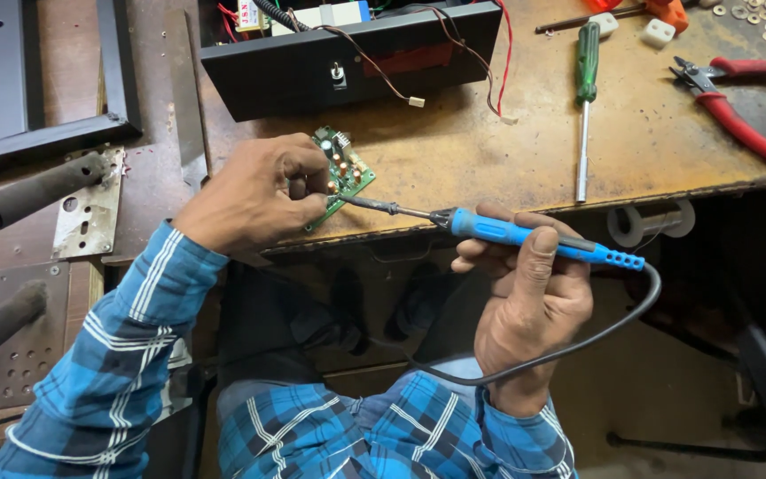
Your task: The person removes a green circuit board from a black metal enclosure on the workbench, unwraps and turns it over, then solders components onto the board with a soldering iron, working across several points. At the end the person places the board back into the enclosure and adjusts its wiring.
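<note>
1. Circuit board [340, 174], small and green with copper coils and other parts on it, lies tilted at the front edge of the worn brown surface [454, 151], just in front of a black box [347, 66]
2. Left hand [254, 191] has its fingers [308, 167] curled closed around the board's near side, pinning it in place
3. Right hand [525, 297] grips a soldering iron [498, 232] by its blue handle, fingers wrapped shut around it; the metal tip reaches left and meets the board's edge by the left thumb
4. Grey cord from the iron loops down under the right wrist
5. Wires, red and dark, trail out of the black box, one ending in a white plug [416, 102]
6. Green-handled screwdriver [586, 98] lies upright on the surface, well to the right of the board
7. Red-handled pliers [733, 98] rest near the far right corner
</note>
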